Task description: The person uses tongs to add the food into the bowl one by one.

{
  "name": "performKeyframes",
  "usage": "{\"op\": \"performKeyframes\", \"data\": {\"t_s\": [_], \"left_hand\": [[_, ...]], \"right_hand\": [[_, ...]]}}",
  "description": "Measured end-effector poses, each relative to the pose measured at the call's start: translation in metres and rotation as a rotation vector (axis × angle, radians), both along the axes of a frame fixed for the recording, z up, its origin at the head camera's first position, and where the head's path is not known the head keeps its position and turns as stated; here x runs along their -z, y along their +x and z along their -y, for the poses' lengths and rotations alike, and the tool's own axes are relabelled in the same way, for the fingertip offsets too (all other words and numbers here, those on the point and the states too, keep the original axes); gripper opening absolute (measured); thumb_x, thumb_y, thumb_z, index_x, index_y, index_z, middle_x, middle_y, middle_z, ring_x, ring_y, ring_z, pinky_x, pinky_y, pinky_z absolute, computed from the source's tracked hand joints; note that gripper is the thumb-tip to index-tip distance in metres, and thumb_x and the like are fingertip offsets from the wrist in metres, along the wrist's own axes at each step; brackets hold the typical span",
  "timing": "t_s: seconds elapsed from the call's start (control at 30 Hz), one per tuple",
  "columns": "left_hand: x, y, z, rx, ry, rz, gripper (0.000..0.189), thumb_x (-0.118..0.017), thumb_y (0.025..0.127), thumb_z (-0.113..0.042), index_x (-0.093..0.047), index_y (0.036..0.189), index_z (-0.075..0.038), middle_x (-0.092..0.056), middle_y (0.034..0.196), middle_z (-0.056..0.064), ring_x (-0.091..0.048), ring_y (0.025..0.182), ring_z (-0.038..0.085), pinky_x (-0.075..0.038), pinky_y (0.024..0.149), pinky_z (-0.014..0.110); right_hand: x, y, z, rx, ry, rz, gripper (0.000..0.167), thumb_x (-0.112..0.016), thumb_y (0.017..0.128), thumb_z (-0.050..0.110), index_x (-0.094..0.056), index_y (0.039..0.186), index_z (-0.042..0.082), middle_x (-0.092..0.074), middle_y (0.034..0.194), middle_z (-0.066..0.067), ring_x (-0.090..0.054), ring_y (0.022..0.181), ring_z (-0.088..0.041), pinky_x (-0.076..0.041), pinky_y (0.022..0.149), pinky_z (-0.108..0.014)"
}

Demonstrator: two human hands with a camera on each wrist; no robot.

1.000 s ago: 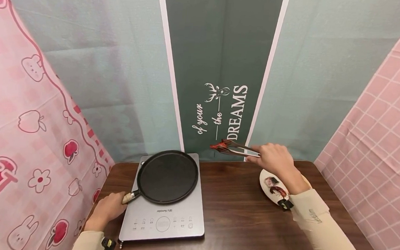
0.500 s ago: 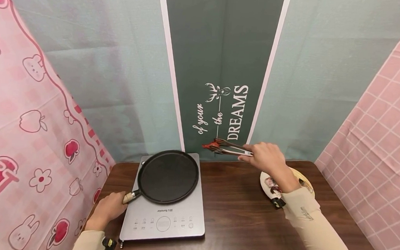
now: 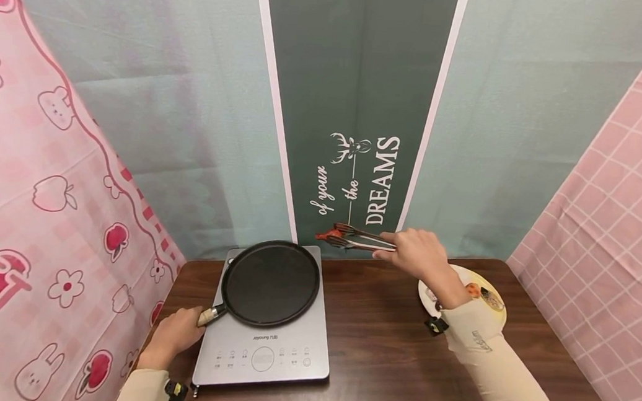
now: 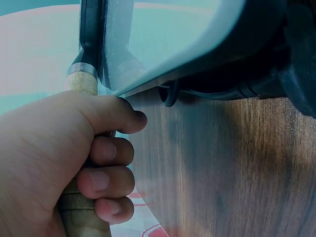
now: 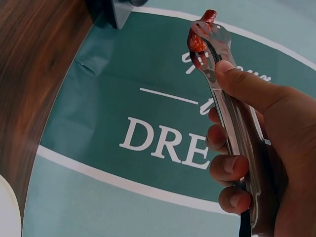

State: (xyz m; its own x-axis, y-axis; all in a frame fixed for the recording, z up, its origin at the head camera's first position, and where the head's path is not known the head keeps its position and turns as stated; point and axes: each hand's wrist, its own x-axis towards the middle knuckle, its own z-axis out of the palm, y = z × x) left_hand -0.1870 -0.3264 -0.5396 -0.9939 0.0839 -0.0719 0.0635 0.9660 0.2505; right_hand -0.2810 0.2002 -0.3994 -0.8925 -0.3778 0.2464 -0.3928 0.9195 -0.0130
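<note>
My left hand (image 3: 174, 334) grips the wooden handle (image 4: 83, 217) of a flat black frying pan (image 3: 270, 283), its fingers curled round it in the left wrist view. The pan lies on a silver induction cooker (image 3: 313, 343). In my right hand (image 3: 419, 254) is a pair of metal tongs (image 5: 232, 113), gripped with the thumb along one arm. Between the tong tips a glossy red piece of food (image 5: 196, 42) is pinched; its exact kind is unclear. In the head view the tongs point left, with the food above and to the right of the pan's rim.
A round plate (image 3: 423, 299) with several pieces of food, among them an orange one (image 3: 473, 290), stands at the right, partly covered by my right forearm. Everything is on a brown wooden table (image 3: 377, 353). Printed cloths hang behind and along both sides.
My right hand has moved left with the tongs and the red piece of food, bringing them nearer the pan. More of the plate's right side now shows. The left hand keeps its place.
</note>
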Motion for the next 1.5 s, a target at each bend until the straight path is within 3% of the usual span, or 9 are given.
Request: {"op": "performKeyframes", "data": {"t_s": [0.4, 0.63, 0.9, 1.13, 1.5], "left_hand": [[0.002, 0.000, 0.000, 0.000, -0.010, 0.000, 0.017, -0.078, 0.088, -0.014, -0.064, 0.096, -0.006, -0.064, 0.077, 0.007, -0.056, 0.065, 0.023, -0.046, 0.061, 0.048], [0.001, -0.001, 0.000, 0.007, -0.019, -0.019, 0.018, -0.078, 0.086, -0.016, -0.063, 0.090, -0.007, -0.069, 0.080, 0.014, -0.069, 0.069, 0.038, -0.050, 0.062, 0.057], [0.000, 0.001, -0.001, 0.008, -0.023, -0.033, 0.017, -0.077, 0.086, -0.014, -0.062, 0.090, -0.008, -0.067, 0.079, 0.012, -0.064, 0.066, 0.030, -0.048, 0.061, 0.054], [0.000, 0.001, 0.000, 0.014, -0.022, -0.016, 0.019, -0.077, 0.087, -0.015, -0.064, 0.095, -0.004, -0.070, 0.082, 0.015, -0.068, 0.069, 0.037, -0.049, 0.061, 0.057], [0.001, 0.001, 0.000, 0.008, -0.022, -0.021, 0.018, -0.078, 0.087, -0.015, -0.061, 0.090, -0.008, -0.067, 0.079, 0.011, -0.063, 0.065, 0.030, -0.047, 0.060, 0.054]], "right_hand": [[0.004, 0.000, 0.021, -0.054, -0.002, -0.041, 0.049, -0.077, 0.090, 0.058, -0.079, 0.126, 0.025, -0.079, 0.087, -0.005, -0.074, 0.077, -0.031, -0.050, 0.058, -0.048], [0.007, -0.004, 0.031, -0.079, 0.011, -0.025, 0.048, -0.075, 0.091, 0.058, -0.078, 0.124, 0.023, -0.077, 0.087, -0.006, -0.071, 0.069, -0.028, -0.047, 0.053, -0.046], [0.008, -0.009, 0.040, -0.083, 0.007, -0.014, 0.047, -0.075, 0.091, 0.058, -0.079, 0.123, 0.024, -0.077, 0.084, -0.005, -0.069, 0.067, -0.026, -0.044, 0.050, -0.044], [0.010, -0.013, 0.049, -0.091, 0.014, -0.008, 0.044, -0.076, 0.091, 0.058, -0.080, 0.121, 0.025, -0.076, 0.082, -0.004, -0.066, 0.063, -0.026, -0.045, 0.051, -0.044], [0.015, -0.017, 0.063, -0.108, 0.026, -0.011, 0.042, -0.075, 0.092, 0.059, -0.080, 0.117, 0.026, -0.075, 0.081, -0.002, -0.065, 0.062, -0.024, -0.044, 0.052, -0.044]]}}
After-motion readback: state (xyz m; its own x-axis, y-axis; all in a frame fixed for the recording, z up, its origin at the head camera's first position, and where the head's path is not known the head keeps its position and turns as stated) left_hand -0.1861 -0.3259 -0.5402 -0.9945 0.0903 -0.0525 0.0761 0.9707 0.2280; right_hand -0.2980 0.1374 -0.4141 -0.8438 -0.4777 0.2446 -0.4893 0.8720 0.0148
